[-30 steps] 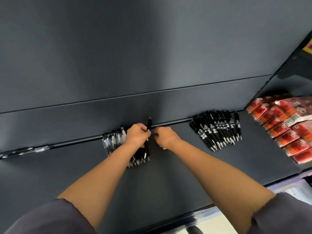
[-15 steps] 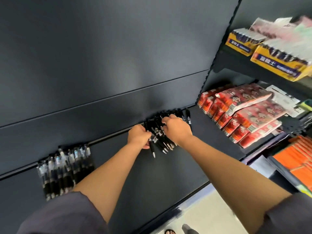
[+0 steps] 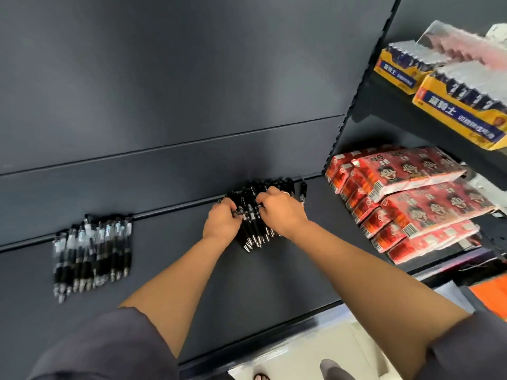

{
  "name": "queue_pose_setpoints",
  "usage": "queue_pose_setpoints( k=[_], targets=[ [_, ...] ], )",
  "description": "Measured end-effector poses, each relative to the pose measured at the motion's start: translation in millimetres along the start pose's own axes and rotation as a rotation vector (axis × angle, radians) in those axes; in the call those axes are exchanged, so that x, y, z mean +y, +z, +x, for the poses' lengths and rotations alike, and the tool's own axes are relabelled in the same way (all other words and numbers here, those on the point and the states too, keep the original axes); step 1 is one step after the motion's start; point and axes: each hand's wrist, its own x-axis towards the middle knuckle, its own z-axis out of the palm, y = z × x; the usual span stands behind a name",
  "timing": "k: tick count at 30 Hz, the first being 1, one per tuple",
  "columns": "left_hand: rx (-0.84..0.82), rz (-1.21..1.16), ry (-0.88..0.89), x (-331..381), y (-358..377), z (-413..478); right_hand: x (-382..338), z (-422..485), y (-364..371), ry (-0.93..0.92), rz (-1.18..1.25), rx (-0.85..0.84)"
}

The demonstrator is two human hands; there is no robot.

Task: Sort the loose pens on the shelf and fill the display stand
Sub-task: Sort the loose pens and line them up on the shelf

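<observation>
A pile of all-black pens (image 3: 253, 229) lies against the back of the dark shelf (image 3: 247, 292), tips toward me. My left hand (image 3: 220, 223) grips the pile's left side and my right hand (image 3: 282, 212) covers its right side, so both hands close on the pens. One black pen (image 3: 302, 192) lies apart at the pile's right edge. A second row of black pens with clear barrels (image 3: 93, 250) lies flat at the left of the shelf, untouched. No display stand is in view.
Stacked red snack packs (image 3: 411, 204) fill the shelf to the right, past a perforated upright (image 3: 343, 124). Yellow boxes (image 3: 461, 105) sit on the shelf above them. The floor and a foot (image 3: 333, 370) show below the shelf's front edge.
Both hands left the clear-barrel pens at the left and moved right onto the black pile, my left hand carrying a black pen. My view swung right.
</observation>
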Motion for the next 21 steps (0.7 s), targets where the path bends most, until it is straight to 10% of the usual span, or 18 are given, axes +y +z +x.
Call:
queue_pose_setpoints(
  k=[9,21],
  targets=[
    [0.125,0.258,0.126,-28,-76,-32,-65,9,-9,-0.177,-0.149,0.071],
    [0.371,0.466,0.074,-208,-265,-123,-334,-3,27,-0.495,-0.080,0.109]
  ],
)
